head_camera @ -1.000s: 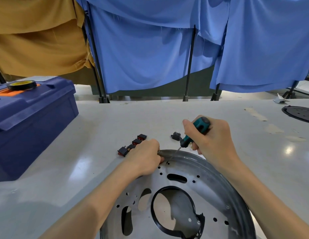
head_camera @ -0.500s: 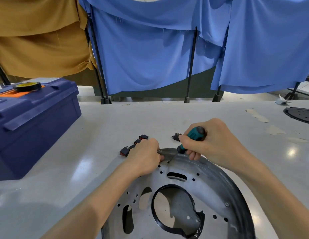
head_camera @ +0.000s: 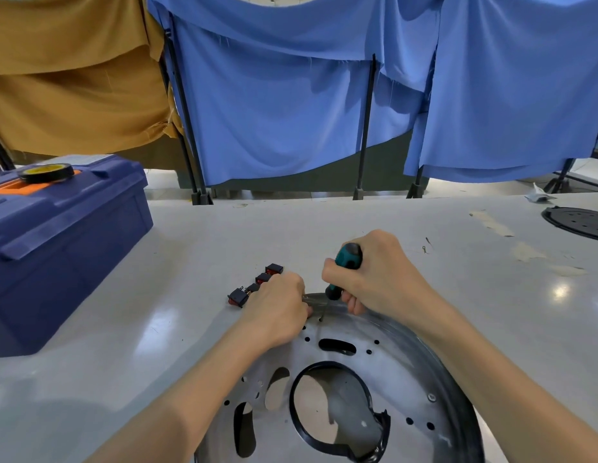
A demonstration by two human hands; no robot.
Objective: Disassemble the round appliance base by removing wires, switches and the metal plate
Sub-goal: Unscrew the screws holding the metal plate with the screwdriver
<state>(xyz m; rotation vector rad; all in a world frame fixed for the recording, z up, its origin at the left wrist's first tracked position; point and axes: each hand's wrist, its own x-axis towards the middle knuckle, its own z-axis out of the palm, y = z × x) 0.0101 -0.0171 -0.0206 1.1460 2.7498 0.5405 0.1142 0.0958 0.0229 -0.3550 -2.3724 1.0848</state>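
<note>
screwdriver [head_camera: 348, 259] steeper, right fingers [head_camera: 352, 305] wrapped round it, left fingers [head_camera: 304, 309] gripping base rim [head_camera: 434, 365]

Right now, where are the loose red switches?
Head view: the switches lie in a row on the table, just beyond the left hand, left of the screwdriver.

The round silver base [head_camera: 401, 365] lies flat, full of holes. Little black-and-red switches [head_camera: 238, 297] sit near its far edge.
</note>
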